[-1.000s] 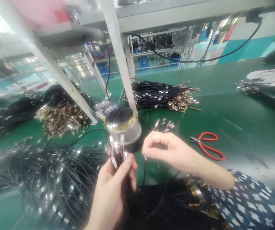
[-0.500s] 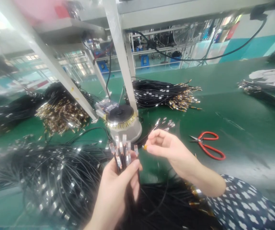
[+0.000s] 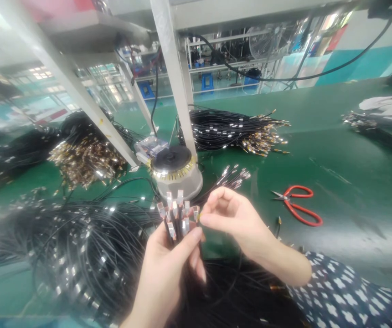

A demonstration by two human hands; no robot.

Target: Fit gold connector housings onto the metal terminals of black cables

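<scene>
My left hand (image 3: 173,269) is closed round a bunch of black cables (image 3: 178,228), their silvery connector ends fanned upward. My right hand (image 3: 230,212) pinches a small piece of yellow tape (image 3: 199,217) between thumb and forefinger. That tape is at the side of the rightmost connector (image 3: 195,212); whether it is stuck on, I cannot tell. Just behind the bunch stands a round grey tape dispenser (image 3: 178,184) with a black top and short yellow strips around its rim.
Red-handled scissors (image 3: 301,205) lie on the green table (image 3: 336,159) to the right. Several connector ends (image 3: 239,175) rest beside the dispenser. Black cable bundles lie at the back (image 3: 223,130), left (image 3: 86,159) and front left (image 3: 90,246). A white metal post (image 3: 173,68) rises behind the dispenser.
My right hand has moved a little left, bringing the yellow tape from just right of the rightmost connector up to it. The left hand keeps its hold on the cables.
</scene>
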